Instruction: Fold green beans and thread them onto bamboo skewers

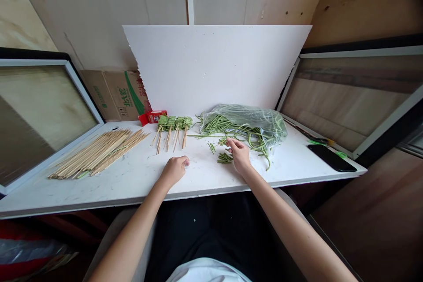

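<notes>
My left hand (175, 171) is closed in a loose fist over the front middle of the table; whatever it might hold is hidden. My right hand (239, 155) is pinched, its fingertips beside the cut green bean pieces, and I cannot make out what is between them. One small pile of cut green bean pieces (224, 157) lies just left of that hand. Behind it, long green beans (214, 124) spill from a clear plastic bag (271, 120). To the left, skewers threaded with green bean pieces (174, 122) lie in a row, their bare sticks pointing toward me.
A large heap of bamboo skewers (94, 152) covers the left of the white table (132, 185). Behind are a red box (156, 116), a cardboard box (115, 94) and an upright white board (218, 66). A black phone (331, 157) lies at the right, near a glazed frame (357, 92).
</notes>
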The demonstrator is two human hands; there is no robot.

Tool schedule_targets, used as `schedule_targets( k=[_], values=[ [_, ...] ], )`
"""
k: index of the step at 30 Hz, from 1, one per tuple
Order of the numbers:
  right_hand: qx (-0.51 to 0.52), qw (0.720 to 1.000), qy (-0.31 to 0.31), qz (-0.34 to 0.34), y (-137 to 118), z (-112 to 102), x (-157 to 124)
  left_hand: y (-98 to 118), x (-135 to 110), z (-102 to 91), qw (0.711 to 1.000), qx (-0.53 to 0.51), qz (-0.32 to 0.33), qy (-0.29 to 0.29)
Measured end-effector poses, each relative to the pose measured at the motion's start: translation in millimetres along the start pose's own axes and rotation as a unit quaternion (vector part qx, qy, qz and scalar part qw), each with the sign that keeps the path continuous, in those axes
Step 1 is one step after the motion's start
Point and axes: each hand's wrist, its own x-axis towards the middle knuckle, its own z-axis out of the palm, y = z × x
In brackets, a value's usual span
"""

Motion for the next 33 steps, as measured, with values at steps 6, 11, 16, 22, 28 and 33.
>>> schedule_targets(
  k=[6,11,16,22,28,33],
  values=[
    [0.002,1.0,-0.022,0.0,1.0,0.4,1.1,1.0,-0.5,-2.1,1.0,-0.016,0.004,-0.006],
    [0.009,1.0,-0.026,0.001,0.4,0.4,-1.0,2.0,0.0,-2.0,1.0,-0.018,0.0,-0.003],
    [0.009,1.0,-0.017,0.005,-1.5,1.8,-3.0,3.2,0.1,-1.9,1.0,-0.01,-0.004,0.002],
    [0.003,1.0,-0.009,-0.01,1.6,5.1,-3.8,5.0,-0.1,-2.6,1.0,-0.004,-0.002,0.003],
    [0.019,1.0,-0.003,0.001,5.0,6.4,-5.4,5.1,0.2,-2.8,1.0,-0.002,-0.006,0.005],
    [0.02,1.0,0.006,0.005,5.8,8.7,-6.4,4.5,0.1,-1.8,1.0,-0.007,-0.006,0.006]
  ],
)
